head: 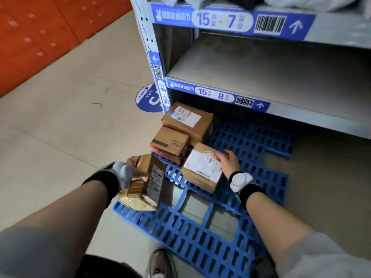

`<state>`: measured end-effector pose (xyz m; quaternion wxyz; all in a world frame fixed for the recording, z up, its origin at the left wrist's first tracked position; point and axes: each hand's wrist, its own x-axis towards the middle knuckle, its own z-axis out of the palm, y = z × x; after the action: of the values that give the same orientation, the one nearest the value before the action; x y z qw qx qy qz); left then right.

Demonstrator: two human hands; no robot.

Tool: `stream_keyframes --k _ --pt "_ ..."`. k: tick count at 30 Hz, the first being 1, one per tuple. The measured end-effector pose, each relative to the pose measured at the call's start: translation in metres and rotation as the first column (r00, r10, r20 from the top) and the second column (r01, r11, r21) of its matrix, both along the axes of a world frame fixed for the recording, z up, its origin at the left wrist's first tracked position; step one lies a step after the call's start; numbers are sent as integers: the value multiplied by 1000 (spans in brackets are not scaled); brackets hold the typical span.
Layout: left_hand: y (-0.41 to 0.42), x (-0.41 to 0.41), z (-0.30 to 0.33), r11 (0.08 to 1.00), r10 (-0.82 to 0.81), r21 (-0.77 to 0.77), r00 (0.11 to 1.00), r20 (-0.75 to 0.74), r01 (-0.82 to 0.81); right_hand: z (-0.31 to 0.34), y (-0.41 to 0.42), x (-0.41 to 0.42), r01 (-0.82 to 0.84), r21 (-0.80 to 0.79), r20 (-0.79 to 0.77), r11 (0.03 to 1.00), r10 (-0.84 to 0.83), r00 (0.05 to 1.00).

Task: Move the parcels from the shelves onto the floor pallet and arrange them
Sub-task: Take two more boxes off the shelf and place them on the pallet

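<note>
A blue plastic floor pallet [230, 233] lies under the grey shelf unit [261, 77]. Three cardboard parcels sit on its far left part: a large box [188, 119] at the back, a smaller box with an orange edge [170, 142] in front of it, and a labelled box [202, 167] to the right. My right hand [227, 160] holds the right side of the labelled box. My left hand [133, 170] grips a worn, tilted cardboard parcel [146, 183] over the pallet's left edge.
The two lower shelf boards, marked 15-7 and 15-8, show no parcels; white bags [301, 2] lie on the board above. An orange wall [40, 27] runs at the left beyond the tiled floor. A round blue floor sticker [146, 97] is beside the shelf post. My shoe [160, 263] is at the pallet's near edge.
</note>
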<state>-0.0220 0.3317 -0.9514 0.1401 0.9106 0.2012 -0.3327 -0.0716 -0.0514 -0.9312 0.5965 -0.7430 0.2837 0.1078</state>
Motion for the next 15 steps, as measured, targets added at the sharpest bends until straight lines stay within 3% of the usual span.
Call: stream_keyframes --k 3,5,9,12,15 --pt "-1 8 -10 998 -56 -34 996 68 58 9 6 -5 -90 -190 -92 978 74 993" --pt "-40 -6 43 993 -121 -4 990 68 121 13 7 -3 -255 -286 -112 924 232 966" --pt "-82 -9 84 986 -167 -6 986 -12 167 5 14 0 -591 -473 -258 654 539 802" --pt "-84 -6 77 994 -79 -73 997 -27 77 -1 17 9 -581 -479 -233 658 543 807" --pt "-76 -14 77 982 64 -168 992 -108 -82 -3 20 19 -488 -514 -100 706 516 851"
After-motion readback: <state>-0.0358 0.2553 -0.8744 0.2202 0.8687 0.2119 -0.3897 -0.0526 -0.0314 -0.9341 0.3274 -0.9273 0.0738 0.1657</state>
